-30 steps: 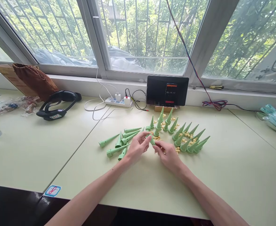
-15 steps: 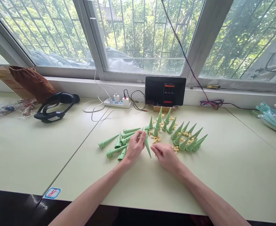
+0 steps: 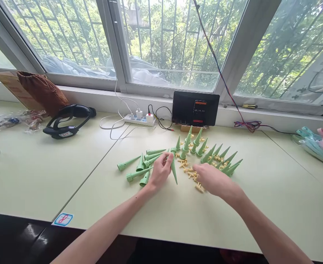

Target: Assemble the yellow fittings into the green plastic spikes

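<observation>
Left hand [image 3: 161, 169] holding a green spike [image 3: 174, 172], right hand [image 3: 211, 178] down among small yellow pieces [image 3: 189, 170]

The held spike is pinched between the left thumb and fingers, its tip slanting down towards the front edge of the worktop [image 3: 161, 220]; the right hand is curled with its fingertips hidden, so I cannot tell whether it grips a piece. Beside the left hand, on its left, more spikes lie in a loose pile [image 3: 135, 175], while standing spikes [image 3: 185, 148] range between the hands and the back edge, where a dark screen [image 3: 183, 110] is propped
</observation>
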`<state>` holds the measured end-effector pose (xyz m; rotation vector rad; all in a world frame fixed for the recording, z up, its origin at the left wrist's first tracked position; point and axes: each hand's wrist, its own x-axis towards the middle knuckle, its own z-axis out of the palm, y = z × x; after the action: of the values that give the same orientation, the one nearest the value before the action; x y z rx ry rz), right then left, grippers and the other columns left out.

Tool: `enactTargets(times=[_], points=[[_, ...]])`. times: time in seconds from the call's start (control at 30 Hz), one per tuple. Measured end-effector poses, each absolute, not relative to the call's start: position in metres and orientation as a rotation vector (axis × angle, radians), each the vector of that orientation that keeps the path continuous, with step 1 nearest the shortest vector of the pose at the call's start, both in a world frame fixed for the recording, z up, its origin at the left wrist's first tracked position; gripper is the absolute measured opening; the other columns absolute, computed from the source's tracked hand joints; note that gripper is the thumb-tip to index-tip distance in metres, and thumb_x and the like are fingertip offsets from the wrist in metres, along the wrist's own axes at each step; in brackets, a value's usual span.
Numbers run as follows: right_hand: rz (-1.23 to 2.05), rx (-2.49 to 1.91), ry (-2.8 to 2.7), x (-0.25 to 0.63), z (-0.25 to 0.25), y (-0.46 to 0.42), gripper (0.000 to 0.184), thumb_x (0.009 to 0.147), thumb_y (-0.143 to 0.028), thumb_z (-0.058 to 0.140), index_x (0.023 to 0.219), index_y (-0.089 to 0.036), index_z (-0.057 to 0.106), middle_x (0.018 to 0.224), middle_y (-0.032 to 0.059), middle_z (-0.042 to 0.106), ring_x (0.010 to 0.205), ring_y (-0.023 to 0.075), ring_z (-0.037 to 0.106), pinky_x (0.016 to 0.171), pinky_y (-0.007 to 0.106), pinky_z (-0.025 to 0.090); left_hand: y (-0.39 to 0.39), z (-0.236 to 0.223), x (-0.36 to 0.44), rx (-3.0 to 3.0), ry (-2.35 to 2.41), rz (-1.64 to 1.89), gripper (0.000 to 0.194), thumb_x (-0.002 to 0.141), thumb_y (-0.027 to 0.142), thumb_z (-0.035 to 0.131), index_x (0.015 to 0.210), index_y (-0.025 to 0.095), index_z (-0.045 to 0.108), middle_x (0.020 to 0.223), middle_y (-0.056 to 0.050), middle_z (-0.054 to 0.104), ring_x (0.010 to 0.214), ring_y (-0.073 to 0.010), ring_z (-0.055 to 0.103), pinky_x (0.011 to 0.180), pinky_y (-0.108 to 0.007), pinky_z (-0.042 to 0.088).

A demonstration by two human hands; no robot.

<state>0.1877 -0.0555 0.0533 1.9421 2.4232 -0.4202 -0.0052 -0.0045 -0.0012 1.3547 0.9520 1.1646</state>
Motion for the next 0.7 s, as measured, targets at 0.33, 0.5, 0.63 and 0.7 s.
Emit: enactTargets(times=[0.33, 0.5, 0.63, 0.7], points=[[-0.488, 2.022, 2.004, 0.189, 0.061, -0.062, 0.022, 0.078, -0.018, 0.071, 0.093, -0.020, 0.055, 0.086, 0.0064, 0.058, 0.078, 0.0223, 0.063, 0.051, 0.025, 0.033, -0.006, -0.001, -0.004, 1.415, 0.969, 1.135, 0.040, 0.091, 0.058, 0.052, 0.084, 0.018, 0.051, 0.060, 0.007, 0.033, 0.046, -0.0069, 0.031, 0.043, -0.021, 0.024], [-0.543, 2.055, 2.016, 0.188, 0.055, -0.062, 0.024, 0.077, -0.014, 0.071, 0.087, -0.020, 0.050, 0.082, 0.0045, 0.057, 0.073, 0.0205, 0.062, 0.050, 0.025, 0.033, -0.005, -0.002, -0.004, 1.428, 0.972, 1.139, 0.040, 0.091, 0.058, 0.051, 0.083, 0.018, 0.051, 0.061, 0.007, 0.033, 0.047, -0.0072, 0.031, 0.043, -0.022, 0.025], [-0.604, 2.090, 2.036, 0.186, 0.052, -0.060, 0.024, 0.080, -0.014, 0.067, 0.080, -0.021, 0.044, 0.079, 0.0025, 0.054, 0.069, 0.0180, 0.060, 0.049, 0.023, 0.034, -0.005, -0.003, -0.004, 1.430, 0.975, 1.140, 0.041, 0.090, 0.058, 0.052, 0.082, 0.018, 0.051, 0.062, 0.006, 0.034, 0.047, -0.0077, 0.032, 0.044, -0.022, 0.025], [-0.593, 2.109, 2.073, 0.185, 0.049, -0.059, 0.027, 0.081, -0.017, 0.068, 0.076, -0.022, 0.042, 0.075, 0.0013, 0.052, 0.066, 0.0170, 0.058, 0.048, 0.023, 0.032, -0.005, -0.003, -0.004, 1.429, 0.980, 1.138, 0.041, 0.090, 0.059, 0.051, 0.082, 0.018, 0.051, 0.062, 0.006, 0.034, 0.047, -0.0080, 0.033, 0.044, -0.022, 0.025]])
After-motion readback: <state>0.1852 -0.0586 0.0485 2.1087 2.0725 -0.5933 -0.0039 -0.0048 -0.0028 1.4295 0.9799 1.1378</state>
